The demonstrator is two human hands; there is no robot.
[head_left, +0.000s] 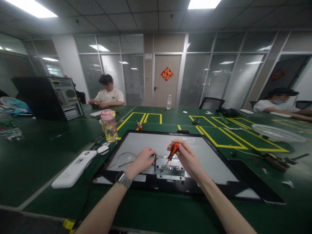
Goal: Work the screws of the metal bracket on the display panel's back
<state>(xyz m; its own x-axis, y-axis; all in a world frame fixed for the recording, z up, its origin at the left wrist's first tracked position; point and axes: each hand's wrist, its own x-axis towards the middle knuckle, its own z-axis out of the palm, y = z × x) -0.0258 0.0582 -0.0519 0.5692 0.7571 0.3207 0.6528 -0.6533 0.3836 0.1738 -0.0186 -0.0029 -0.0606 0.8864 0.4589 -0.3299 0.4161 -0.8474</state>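
A flat display panel (207, 159), grey with a black frame, lies back side up on the green table. At its near middle sits a silver metal bracket (170, 167) with holes. My right hand (188, 159) is closed around the orange and black handle of a screwdriver (173, 151). The screwdriver is tilted, its tip down at the bracket's left part near a hole. My left hand (145, 158), with a watch at the wrist, has its bent fingers at the bracket's left edge, apparently gripping it; the fingertips are partly hidden. Thin cables (125, 159) lie left of that hand.
Left of the panel are a white handheld device (74, 169) and a pink-lidded bottle (109, 125). A black computer case (48, 97) stands farther left. A red-handled tool (139, 125) lies beyond the panel, a black slab (258, 182) at its right. Two people sit across the table.
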